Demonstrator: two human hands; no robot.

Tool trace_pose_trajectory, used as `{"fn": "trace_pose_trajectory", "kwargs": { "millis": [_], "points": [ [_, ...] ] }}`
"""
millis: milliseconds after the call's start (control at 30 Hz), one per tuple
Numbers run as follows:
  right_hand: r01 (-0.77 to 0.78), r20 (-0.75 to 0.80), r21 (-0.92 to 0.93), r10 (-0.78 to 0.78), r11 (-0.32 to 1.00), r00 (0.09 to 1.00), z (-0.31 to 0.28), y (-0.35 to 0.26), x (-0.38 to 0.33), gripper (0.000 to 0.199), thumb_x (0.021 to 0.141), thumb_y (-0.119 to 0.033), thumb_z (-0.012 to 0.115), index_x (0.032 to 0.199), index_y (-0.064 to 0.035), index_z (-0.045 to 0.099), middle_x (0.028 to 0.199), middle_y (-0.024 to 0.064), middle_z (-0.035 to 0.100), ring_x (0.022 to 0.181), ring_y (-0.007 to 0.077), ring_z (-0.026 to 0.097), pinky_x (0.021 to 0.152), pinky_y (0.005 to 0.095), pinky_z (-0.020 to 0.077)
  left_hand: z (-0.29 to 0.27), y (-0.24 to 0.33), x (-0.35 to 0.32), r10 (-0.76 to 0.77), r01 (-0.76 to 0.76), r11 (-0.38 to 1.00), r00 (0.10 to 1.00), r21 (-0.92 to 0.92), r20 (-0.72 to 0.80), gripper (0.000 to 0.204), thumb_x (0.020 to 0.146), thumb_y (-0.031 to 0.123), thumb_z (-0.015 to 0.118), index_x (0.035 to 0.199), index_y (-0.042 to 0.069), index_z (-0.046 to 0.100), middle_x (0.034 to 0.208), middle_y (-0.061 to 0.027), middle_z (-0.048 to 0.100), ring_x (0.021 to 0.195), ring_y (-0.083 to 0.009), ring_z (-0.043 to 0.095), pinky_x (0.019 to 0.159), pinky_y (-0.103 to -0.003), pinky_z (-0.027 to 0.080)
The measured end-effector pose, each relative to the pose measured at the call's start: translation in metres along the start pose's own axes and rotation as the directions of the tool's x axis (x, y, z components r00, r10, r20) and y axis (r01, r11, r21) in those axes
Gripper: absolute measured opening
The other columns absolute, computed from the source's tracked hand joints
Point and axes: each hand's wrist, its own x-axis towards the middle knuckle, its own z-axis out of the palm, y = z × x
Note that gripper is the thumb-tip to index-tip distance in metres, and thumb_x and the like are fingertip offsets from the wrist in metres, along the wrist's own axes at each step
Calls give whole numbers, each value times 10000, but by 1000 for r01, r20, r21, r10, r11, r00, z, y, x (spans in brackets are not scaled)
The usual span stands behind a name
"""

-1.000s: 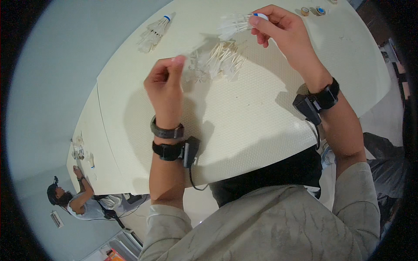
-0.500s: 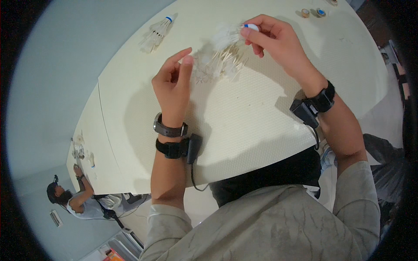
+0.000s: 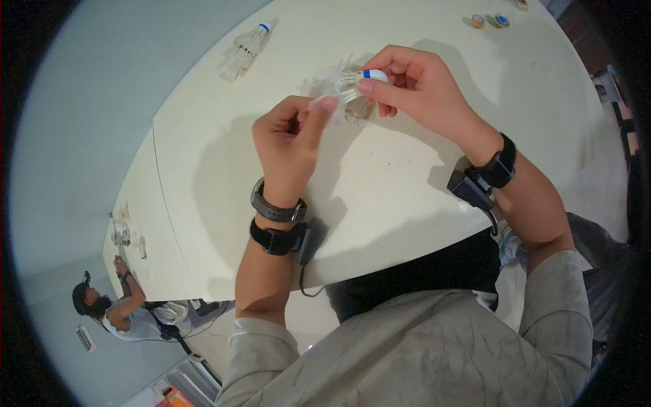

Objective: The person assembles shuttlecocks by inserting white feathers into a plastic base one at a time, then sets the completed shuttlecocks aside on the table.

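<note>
My right hand (image 3: 415, 89) holds a white feather shuttlecock (image 3: 358, 83) by its cork end, which has a blue band. My left hand (image 3: 291, 139) pinches the feather end of the same shuttlecock between thumb and forefinger. Both hands are raised just above a cream table (image 3: 400, 183). Loose white feathers (image 3: 324, 87) lie on the table under the hands, partly hidden by them. Each wrist wears a black band with a small device.
Another shuttlecock (image 3: 244, 49) with a blue band lies at the table's far left. Small round objects (image 3: 489, 20) sit at the far right. Another person (image 3: 115, 312) works at a table end in the lower left, near several small items (image 3: 125, 230).
My two hands have come together. The left hand rose from the table to the feathers, and the right hand brought the shuttlecock down and toward the left hand.
</note>
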Motion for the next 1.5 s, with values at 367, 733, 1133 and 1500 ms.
{"fn": "trace_pose_trajectory", "kwargs": {
  "millis": [367,733,1133,1500],
  "points": [
    [1,-160,37,5,999,987,-19,4,7,129,966,-153,722,954,-29,690,724,7,654,594,59,607,542,206,485,-13,-7,3,105,-99,994,981,42,-164,191,980,194,730,954,8,766,667,89,523,580,-12,340,523,-212,230],
    [-22,-100,70,29,997,995,1,0,1,235,937,-239,776,978,-16,713,675,9,654,581,61,625,527,215,497,6,-2,-3,32,-30,999,995,28,-92,253,1022,190,669,1133,-18,761,742,50,611,590,-12,351,514,-219,256],
    [-6,-37,28,7,1000,999,0,-7,-1,164,971,-174,724,1023,-22,693,727,17,662,605,65,630,550,211,509,6,-4,0,351,-296,872,933,391,-77,111,969,81,715,935,-6,774,700,13,634,640,-42,485,558,-216,357],
    [-6,-315,103,39,995,948,-30,7,15,192,973,-215,711,932,-29,688,748,32,666,617,94,612,583,253,503,-19,-22,18,391,-211,861,856,462,-337,167,963,157,747,959,-1,799,706,3,685,627,-34,513,547,-200,394]
  ]
}}
